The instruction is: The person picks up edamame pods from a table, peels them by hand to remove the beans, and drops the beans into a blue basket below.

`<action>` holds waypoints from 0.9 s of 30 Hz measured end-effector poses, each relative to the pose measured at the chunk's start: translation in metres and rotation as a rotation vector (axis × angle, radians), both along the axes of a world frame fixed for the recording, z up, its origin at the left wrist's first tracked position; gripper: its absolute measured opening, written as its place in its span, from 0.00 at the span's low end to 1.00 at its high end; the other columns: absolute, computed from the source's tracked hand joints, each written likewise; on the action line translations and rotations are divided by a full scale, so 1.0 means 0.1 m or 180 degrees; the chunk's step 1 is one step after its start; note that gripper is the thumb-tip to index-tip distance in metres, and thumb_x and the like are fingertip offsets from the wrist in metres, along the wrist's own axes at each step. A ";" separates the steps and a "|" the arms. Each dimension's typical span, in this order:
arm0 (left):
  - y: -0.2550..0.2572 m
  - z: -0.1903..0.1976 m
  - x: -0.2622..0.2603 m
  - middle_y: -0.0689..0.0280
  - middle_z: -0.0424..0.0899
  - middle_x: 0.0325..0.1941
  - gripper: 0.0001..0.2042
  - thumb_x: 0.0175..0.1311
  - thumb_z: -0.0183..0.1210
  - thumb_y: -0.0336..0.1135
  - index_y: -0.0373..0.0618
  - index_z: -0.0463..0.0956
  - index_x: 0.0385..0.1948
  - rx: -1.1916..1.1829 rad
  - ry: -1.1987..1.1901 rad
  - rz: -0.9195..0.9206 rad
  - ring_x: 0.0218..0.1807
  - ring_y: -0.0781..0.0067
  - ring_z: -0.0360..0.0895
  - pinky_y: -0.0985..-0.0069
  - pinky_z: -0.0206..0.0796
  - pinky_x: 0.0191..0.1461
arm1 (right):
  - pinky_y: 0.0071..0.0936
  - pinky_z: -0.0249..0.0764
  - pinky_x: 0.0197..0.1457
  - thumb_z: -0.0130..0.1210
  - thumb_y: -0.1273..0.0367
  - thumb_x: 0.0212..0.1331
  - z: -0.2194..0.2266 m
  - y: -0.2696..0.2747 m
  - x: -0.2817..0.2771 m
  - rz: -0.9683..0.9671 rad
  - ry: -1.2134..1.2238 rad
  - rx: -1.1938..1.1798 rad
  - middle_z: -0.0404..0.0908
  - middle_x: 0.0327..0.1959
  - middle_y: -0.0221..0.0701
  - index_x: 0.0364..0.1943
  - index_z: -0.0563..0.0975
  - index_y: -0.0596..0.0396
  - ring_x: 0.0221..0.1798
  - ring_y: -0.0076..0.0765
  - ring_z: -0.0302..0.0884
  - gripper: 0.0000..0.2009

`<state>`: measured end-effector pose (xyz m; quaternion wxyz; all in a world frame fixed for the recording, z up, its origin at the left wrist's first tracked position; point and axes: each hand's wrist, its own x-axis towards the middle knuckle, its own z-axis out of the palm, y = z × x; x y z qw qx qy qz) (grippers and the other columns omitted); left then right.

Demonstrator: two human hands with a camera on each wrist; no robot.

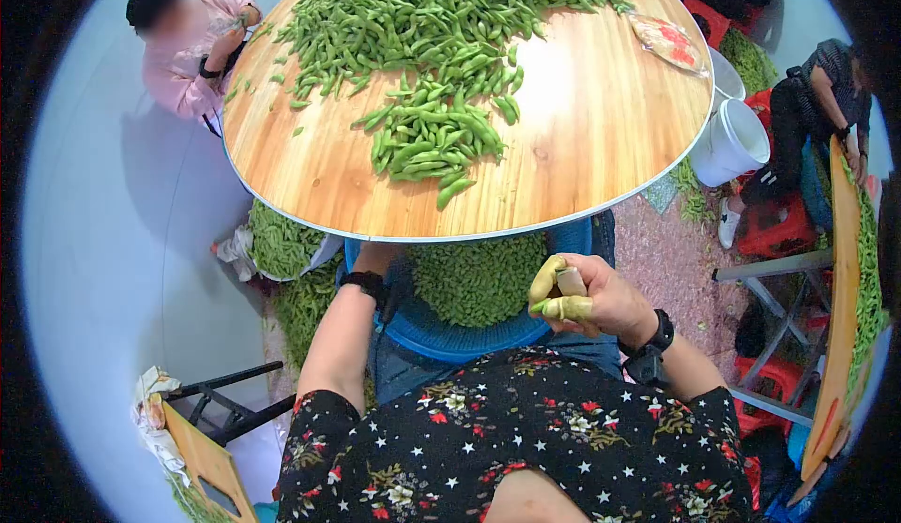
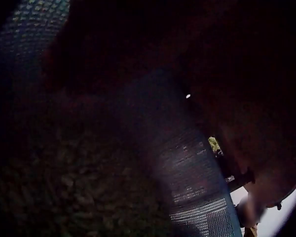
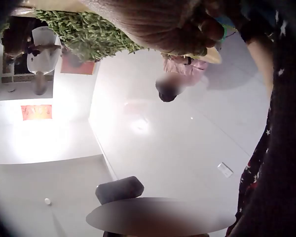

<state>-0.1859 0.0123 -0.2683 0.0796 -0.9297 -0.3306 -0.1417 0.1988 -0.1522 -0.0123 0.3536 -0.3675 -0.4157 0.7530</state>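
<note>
My right hand (image 1: 610,300) is raised over the right side of a blue plastic basket (image 1: 422,343). Its thumb and fingertips wear yellowish covers (image 1: 569,309) and pinch a small green soybean pod, of which only a bit of green (image 1: 538,306) shows. Shelled green soybeans (image 1: 474,284) fill the basket, which sits at my lap. My left hand (image 1: 380,257) reaches to the basket's left side, its fingers hidden below the table edge. The left wrist view is very dark, with dim beans (image 2: 84,182) and the mesh wall (image 2: 200,212) near that hand.
A round wooden table (image 1: 319,176) overhangs the basket, bearing a large heap of soybean pods (image 1: 422,26) and a clear packet (image 1: 668,43). White buckets (image 1: 734,143) stand right. More pods (image 1: 310,312) lie at left. Other people sit at left (image 1: 188,63) and right (image 1: 831,101).
</note>
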 end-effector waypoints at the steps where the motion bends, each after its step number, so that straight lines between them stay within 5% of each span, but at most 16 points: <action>1: 0.00 0.02 0.00 0.50 0.77 0.54 0.23 0.61 0.52 0.38 0.37 0.68 0.58 -0.0095 -0.0027 0.0030 0.46 0.52 0.79 0.60 0.72 0.48 | 0.13 0.60 0.20 0.59 0.74 0.58 0.01 0.01 -0.03 -0.0001 0.0000 0.0002 0.75 0.24 0.24 0.37 0.75 0.53 0.19 0.13 0.66 0.06; 11: -0.07 0.19 0.59 0.50 0.78 0.52 0.24 0.61 0.54 0.38 0.37 0.67 0.58 -0.1083 -0.0368 0.0260 0.44 0.54 0.79 0.63 0.72 0.45 | 0.13 0.62 0.21 0.60 0.75 0.56 0.12 0.02 -0.10 -0.0080 -0.0007 0.0028 0.75 0.26 0.23 0.36 0.75 0.54 0.21 0.14 0.69 0.06; 17: -0.07 0.39 0.10 0.51 0.78 0.51 0.24 0.61 0.55 0.38 0.37 0.67 0.58 -0.1676 -0.0536 0.0435 0.43 0.56 0.79 0.64 0.73 0.43 | 0.13 0.61 0.20 0.60 0.74 0.57 0.06 -0.04 -0.11 -0.0133 0.0038 0.0046 0.75 0.25 0.23 0.36 0.75 0.53 0.21 0.14 0.68 0.06; 19: 0.23 0.51 0.39 0.51 0.78 0.51 0.24 0.61 0.56 0.38 0.37 0.67 0.58 -0.1858 -0.0598 0.0508 0.42 0.56 0.79 0.64 0.73 0.43 | 0.13 0.61 0.20 0.60 0.74 0.58 0.07 -0.04 -0.11 -0.0107 -0.0007 0.0030 0.75 0.25 0.23 0.36 0.75 0.53 0.21 0.14 0.68 0.06; 27: -0.11 0.69 0.76 0.52 0.79 0.49 0.24 0.60 0.57 0.38 0.37 0.67 0.58 -0.2588 -0.0845 0.0659 0.40 0.58 0.79 0.66 0.73 0.40 | 0.13 0.61 0.21 0.59 0.75 0.58 0.16 -0.08 -0.11 -0.0198 -0.0010 -0.0004 0.75 0.24 0.23 0.36 0.75 0.53 0.21 0.14 0.67 0.05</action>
